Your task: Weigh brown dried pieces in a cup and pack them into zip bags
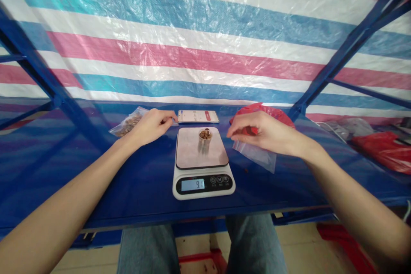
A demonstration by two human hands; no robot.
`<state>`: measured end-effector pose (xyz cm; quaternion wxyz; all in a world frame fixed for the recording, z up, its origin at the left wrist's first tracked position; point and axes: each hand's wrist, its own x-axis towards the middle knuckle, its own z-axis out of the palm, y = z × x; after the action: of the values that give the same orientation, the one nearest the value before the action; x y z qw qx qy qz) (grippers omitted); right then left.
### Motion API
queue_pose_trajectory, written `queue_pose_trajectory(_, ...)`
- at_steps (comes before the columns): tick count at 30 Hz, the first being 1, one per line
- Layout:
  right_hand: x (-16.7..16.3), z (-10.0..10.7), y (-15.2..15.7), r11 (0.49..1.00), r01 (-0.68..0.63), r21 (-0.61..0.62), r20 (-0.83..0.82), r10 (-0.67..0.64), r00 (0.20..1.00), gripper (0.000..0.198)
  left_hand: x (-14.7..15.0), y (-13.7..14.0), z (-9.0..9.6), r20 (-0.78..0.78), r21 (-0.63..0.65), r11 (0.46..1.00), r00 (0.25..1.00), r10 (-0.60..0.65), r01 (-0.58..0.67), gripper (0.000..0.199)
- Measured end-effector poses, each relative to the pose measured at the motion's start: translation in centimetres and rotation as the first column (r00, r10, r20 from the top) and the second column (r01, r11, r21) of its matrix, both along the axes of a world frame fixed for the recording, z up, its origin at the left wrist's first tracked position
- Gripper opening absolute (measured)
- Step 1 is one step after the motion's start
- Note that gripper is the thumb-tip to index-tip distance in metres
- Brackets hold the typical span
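A white kitchen scale with a metal plate stands in front of me, its display reading about 9.1. On the plate is a small cup filled with brown pieces that look like beans or kernels. My left hand is closed at the scale's upper left, over the edge of a clear zip bag of similar brown pieces. Right of the plate, my right hand has thumb and fingertips drawn together; anything between them is too small to make out. Below it lies a clear zip bag, partly covered by the hand.
A phone with a lit screen lies behind the scale. A red plastic bag is behind my right hand. More red and clear bags lie far right. Blue metal bars rise on both sides before a striped plastic sheet.
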<state>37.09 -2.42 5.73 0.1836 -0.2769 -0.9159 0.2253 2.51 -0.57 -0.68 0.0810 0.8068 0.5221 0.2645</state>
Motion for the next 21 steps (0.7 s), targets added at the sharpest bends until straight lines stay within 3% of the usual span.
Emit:
queue_pose_trajectory(4, 3.6, -2.8, -2.8, 0.993, 0.022, -0.113, 0.182, -0.001, 0.983, 0.019, 0.1, 0.2, -0.2, -0.015, -0.012, 1.000, 1.000, 0.000, 0.000, 0.037)
queue_pose_trajectory(9, 4.4, -5.1, -4.3, 1.000, 0.024, 0.005, 0.288, -0.025, 0.957, 0.010, 0.2, 0.1, -0.1, -0.023, -0.014, 1.000, 1.000, 0.003, -0.003, 0.036)
queue_pose_trajectory(12, 3.1, -3.7, -3.4, 0.996, -0.010, 0.092, 0.247, -0.013, 0.969, 0.018, 0.1, 0.0, 0.0, -0.017, -0.027, 1.000, 1.000, 0.004, -0.004, 0.037)
queue_pose_trajectory(17, -1.4, 0.0, -1.0, 0.982, 0.060, 0.179, -0.082, -0.046, 0.996, 0.012, 0.1, 0.0, -0.1, -0.016, -0.017, 1.000, 1.000, -0.005, 0.004, 0.037)
queue_pose_trajectory(21, -4.6, 0.3, 0.0, 0.978, -0.006, 0.207, -0.054, 0.017, 0.998, 0.011, 0.1, -0.1, 0.0, -0.015, 0.003, 1.000, 1.000, -0.011, 0.011, 0.037)
